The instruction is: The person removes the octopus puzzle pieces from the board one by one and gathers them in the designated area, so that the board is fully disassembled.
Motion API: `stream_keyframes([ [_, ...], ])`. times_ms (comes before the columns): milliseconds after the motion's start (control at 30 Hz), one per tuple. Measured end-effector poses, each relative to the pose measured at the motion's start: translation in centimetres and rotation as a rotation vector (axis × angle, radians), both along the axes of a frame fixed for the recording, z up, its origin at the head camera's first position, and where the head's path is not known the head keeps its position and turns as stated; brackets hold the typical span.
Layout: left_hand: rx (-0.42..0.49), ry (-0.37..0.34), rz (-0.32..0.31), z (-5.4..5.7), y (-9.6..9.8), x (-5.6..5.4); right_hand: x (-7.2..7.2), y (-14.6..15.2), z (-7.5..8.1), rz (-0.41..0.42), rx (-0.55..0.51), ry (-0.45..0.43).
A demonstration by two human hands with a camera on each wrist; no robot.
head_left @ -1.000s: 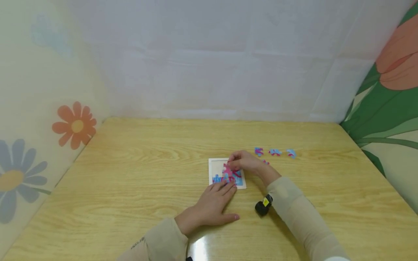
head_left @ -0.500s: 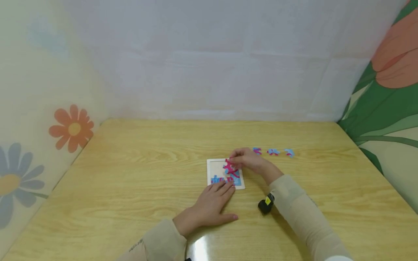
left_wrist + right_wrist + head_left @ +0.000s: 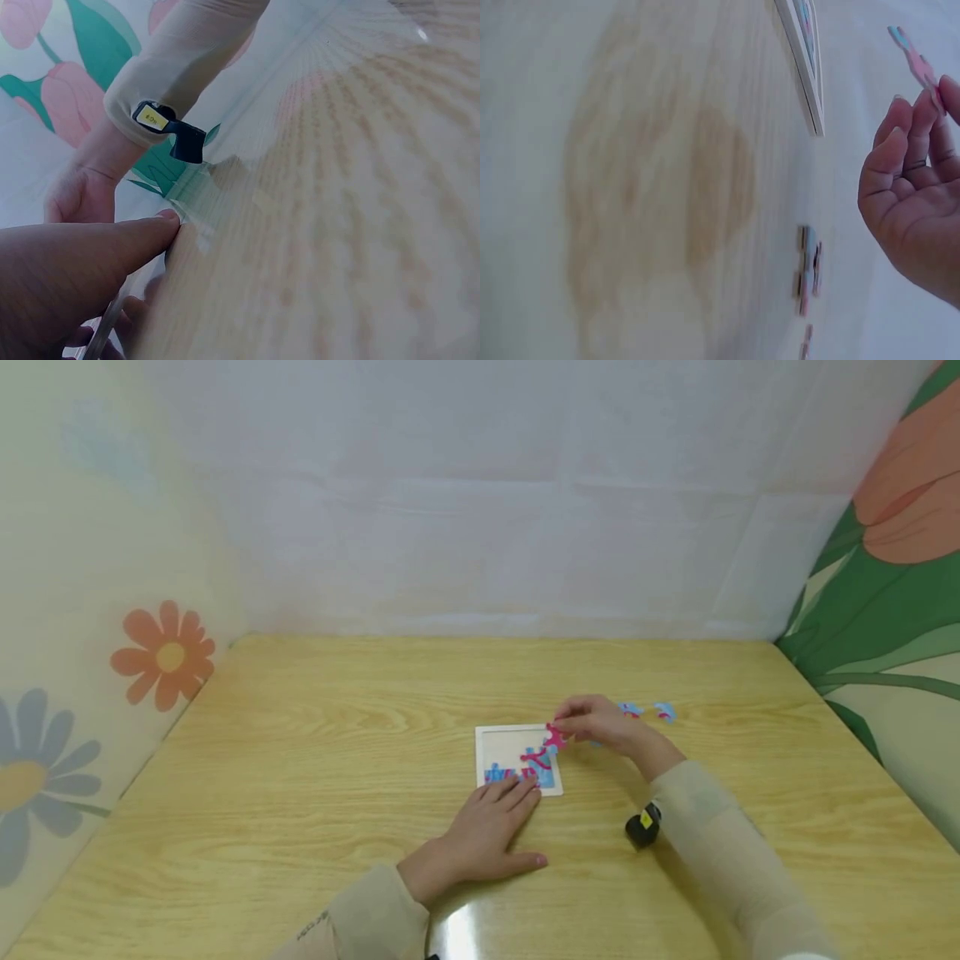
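Note:
A pink and blue jigsaw piece is pinched between the thumb and fingers of my right hand, just over the right edge of the puzzle tray. In the right wrist view the same piece is held up off the table. The white-rimmed puzzle tray has joined pieces along its bottom and right side, with bare backing at upper left. My left hand lies flat, straight fingers resting on the tray's near edge and partly hiding the pieces there.
Loose jigsaw pieces lie on the wooden table beyond my right hand, which partly covers others. A black wrist camera hangs beneath the right sleeve. A white cloth stands behind the table.
My right hand has pulled the pink piece off the tray's middle, away to the right and upward, turning it. My left hand stays in place on the tray.

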State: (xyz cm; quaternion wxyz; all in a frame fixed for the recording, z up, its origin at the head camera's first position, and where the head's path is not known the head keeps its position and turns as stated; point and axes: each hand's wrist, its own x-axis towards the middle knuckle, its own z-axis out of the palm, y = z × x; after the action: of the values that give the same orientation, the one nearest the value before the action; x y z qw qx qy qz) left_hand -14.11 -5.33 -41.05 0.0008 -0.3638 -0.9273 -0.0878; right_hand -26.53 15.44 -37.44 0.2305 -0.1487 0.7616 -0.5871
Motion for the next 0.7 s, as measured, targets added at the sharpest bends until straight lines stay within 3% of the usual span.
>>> stream_keyframes([
  [233, 0.008, 0.023, -0.002, -0.1, 0.0, 0.0, -0.1, 2.3, 1.0, -0.019, 0.070, 0.042],
  [467, 0.018, 0.022, -0.007, -0.1, -0.1, 0.1, -0.5, 4.8, 1.5, -0.026, 0.031, 0.060],
  [700, 0.017, 0.017, -0.008, 0.0, -0.1, 0.2, -0.8, 7.4, 1.6, -0.045, 0.114, 0.073],
])
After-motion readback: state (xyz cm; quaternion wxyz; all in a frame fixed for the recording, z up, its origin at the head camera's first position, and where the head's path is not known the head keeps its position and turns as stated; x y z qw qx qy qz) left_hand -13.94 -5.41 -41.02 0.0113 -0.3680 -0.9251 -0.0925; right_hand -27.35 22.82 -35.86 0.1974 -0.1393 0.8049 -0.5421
